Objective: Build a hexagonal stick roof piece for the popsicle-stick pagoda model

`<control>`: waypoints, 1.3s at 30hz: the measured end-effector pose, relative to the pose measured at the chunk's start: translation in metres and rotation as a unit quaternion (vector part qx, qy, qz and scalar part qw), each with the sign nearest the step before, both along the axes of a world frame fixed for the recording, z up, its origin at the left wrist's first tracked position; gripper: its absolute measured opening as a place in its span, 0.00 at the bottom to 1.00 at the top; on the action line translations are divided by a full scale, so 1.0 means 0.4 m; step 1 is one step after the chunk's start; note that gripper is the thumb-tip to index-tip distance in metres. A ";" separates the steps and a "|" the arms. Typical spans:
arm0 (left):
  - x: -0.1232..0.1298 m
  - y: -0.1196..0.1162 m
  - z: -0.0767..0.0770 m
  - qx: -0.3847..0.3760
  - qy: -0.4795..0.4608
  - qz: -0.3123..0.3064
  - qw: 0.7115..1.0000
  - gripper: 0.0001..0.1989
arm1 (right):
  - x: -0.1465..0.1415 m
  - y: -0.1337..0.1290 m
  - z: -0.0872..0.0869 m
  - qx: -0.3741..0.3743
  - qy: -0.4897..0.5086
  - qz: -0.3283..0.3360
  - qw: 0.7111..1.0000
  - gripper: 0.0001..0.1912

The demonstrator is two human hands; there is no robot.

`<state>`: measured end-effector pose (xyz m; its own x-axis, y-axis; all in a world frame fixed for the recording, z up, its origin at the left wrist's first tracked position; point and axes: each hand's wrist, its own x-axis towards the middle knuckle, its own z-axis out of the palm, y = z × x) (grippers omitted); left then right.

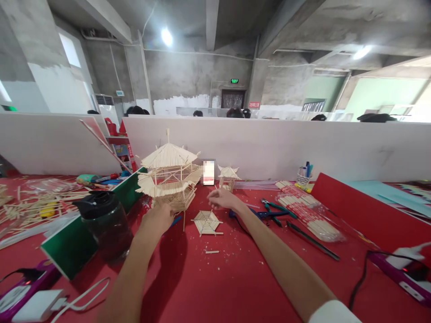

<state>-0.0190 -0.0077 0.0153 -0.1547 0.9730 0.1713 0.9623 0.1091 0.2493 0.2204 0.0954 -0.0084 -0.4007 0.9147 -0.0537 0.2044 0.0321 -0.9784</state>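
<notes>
A large tiered pagoda model (170, 157) built of pale wooden sticks stands left of centre, slightly tilted. My left hand (160, 217) grips its lower front edge, with the fingertips partly hidden against the base. My right hand (220, 198) is empty, its fingers loosely parted just in front of a small stick pavilion (229, 172). Below and between both hands lies a flat hexagonal web of sticks (207, 222) on the red table (208, 287). A short loose stick (212, 252) rests nearer to me.
A dark water jug (106, 229) stands left beside a green board (72, 249). On the right are green-handled pliers (279, 208), a long dark tool (313, 240) and bundled sticks (310, 211). Power strips (400, 278) and cables lie at both sides. A white partition (262, 148) runs behind.
</notes>
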 end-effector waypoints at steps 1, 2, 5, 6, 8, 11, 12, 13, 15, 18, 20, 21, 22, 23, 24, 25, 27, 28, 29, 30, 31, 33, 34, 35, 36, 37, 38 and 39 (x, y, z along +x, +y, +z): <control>0.011 -0.001 0.001 -0.035 0.019 -0.025 0.999 0.13 | 0.023 -0.023 0.003 0.012 -0.014 0.005 1.000 0.05; 0.023 -0.002 0.001 -0.050 0.031 -0.059 0.996 0.12 | 0.044 -0.048 0.005 0.024 -0.029 0.008 0.999 0.06; 0.055 0.002 -0.003 -0.041 0.046 -0.150 0.987 0.07 | 0.091 -0.127 -0.004 0.189 -0.150 0.030 0.970 0.07; 0.063 0.004 -0.006 -0.039 0.046 -0.173 0.983 0.06 | 0.100 -0.152 -0.011 0.221 -0.184 0.037 0.957 0.07; 0.077 0.008 -0.014 -0.045 0.047 -0.218 0.974 0.07 | 0.109 -0.193 -0.030 0.244 -0.231 0.047 0.941 0.08; 0.095 0.012 -0.030 -0.038 0.039 -0.301 0.952 0.09 | 0.106 -0.227 -0.061 0.280 -0.281 0.059 0.916 0.07; 0.102 0.013 -0.036 -0.031 0.034 -0.324 0.945 0.09 | 0.104 -0.231 -0.069 0.290 -0.292 0.063 0.909 0.08; 0.108 0.014 -0.041 -0.025 0.029 -0.343 0.939 0.09 | 0.102 -0.232 -0.077 0.298 -0.302 0.067 0.903 0.08; 0.119 0.015 -0.051 -0.021 0.022 -0.365 0.930 0.10 | 0.099 -0.228 -0.087 0.310 -0.321 0.071 0.892 0.08; 0.117 0.021 -0.056 -0.019 0.016 -0.370 0.929 0.11 | 0.099 -0.221 -0.094 0.318 -0.342 0.072 0.881 0.07; 0.098 0.029 -0.054 -0.006 0.013 -0.341 0.940 0.12 | 0.099 -0.220 -0.095 0.322 -0.345 0.074 0.879 0.07; 0.083 0.033 -0.052 -0.001 0.014 -0.319 0.948 0.12 | 0.099 -0.220 -0.095 0.325 -0.346 0.075 0.877 0.07; 0.066 0.038 -0.050 0.005 0.018 -0.291 0.956 0.11 | 0.098 -0.221 -0.095 0.328 -0.346 0.075 0.876 0.07; 0.047 0.043 -0.048 0.007 0.025 -0.264 0.964 0.11 | 0.097 -0.223 -0.095 0.331 -0.345 0.075 0.875 0.07; 0.028 0.047 -0.046 0.000 0.033 -0.242 0.970 0.11 | 0.096 -0.224 -0.095 0.335 -0.345 0.075 0.874 0.07; 0.009 0.050 -0.046 -0.008 0.036 -0.218 0.975 0.10 | 0.094 -0.225 -0.096 0.337 -0.345 0.076 0.873 0.06; -0.023 0.053 -0.048 -0.023 0.030 -0.176 0.984 0.08 | 0.091 -0.227 -0.097 0.339 -0.344 0.081 0.872 0.06; -0.034 0.054 -0.051 -0.025 0.026 -0.170 0.985 0.07 | 0.090 -0.227 -0.098 0.339 -0.344 0.081 0.872 0.06; -0.043 0.053 -0.054 -0.029 0.022 -0.167 0.985 0.06 | 0.089 -0.226 -0.099 0.339 -0.343 0.081 0.872 0.06; -0.048 0.052 -0.057 -0.033 0.020 -0.165 0.986 0.05 | 0.088 -0.226 -0.100 0.339 -0.342 0.080 0.872 0.06; -0.050 0.051 -0.059 -0.038 0.020 -0.163 0.986 0.05 | 0.087 -0.225 -0.101 0.340 -0.341 0.079 0.873 0.06; -0.047 0.048 -0.060 -0.053 0.029 -0.153 0.986 0.04 | 0.086 -0.225 -0.103 0.340 -0.338 0.079 0.874 0.06; -0.043 0.045 -0.058 -0.061 0.037 -0.148 0.986 0.05 | 0.086 -0.226 -0.104 0.339 -0.337 0.078 0.875 0.06; -0.037 0.043 -0.055 -0.067 0.044 -0.144 0.986 0.05 | 0.086 -0.226 -0.103 0.337 -0.336 0.078 0.876 0.05; -0.031 0.041 -0.051 -0.070 0.050 -0.144 0.986 0.05 | 0.086 -0.227 -0.103 0.335 -0.335 0.078 0.877 0.05; -0.024 0.039 -0.046 -0.068 0.053 -0.147 0.985 0.05 | 0.086 -0.227 -0.102 0.334 -0.334 0.077 0.878 0.05; -0.017 0.037 -0.041 -0.062 0.052 -0.156 0.984 0.05 | 0.087 -0.228 -0.101 0.334 -0.332 0.077 0.878 0.05; -0.009 0.036 -0.036 -0.054 0.048 -0.169 0.983 0.05 | 0.087 -0.228 -0.100 0.335 -0.332 0.079 0.878 0.05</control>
